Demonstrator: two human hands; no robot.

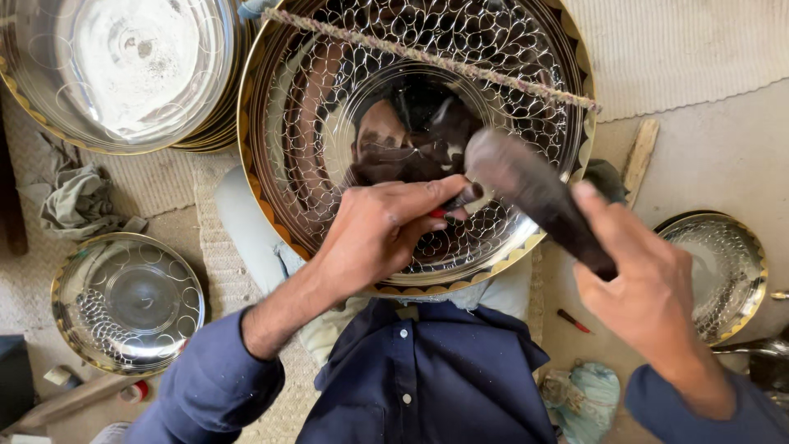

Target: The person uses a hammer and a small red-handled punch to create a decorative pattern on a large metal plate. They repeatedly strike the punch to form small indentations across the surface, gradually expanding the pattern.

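The left hand (374, 234) pinches a small punch (460, 201) against the big engraved plate (411, 140) on the lap; the right hand (649, 296) grips a blurred mallet (534, 193). A glancing blow could skid the punch, scarring the pattern.

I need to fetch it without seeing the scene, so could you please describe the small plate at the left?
Start at the large plate on the person's lap. Left of it, below a crumpled grey cloth, lies the small plate. Unlike the stack of plates above, it is single, smaller and gold-rimmed.

Woven mat (699, 49) over bare floor (723, 156), daylit
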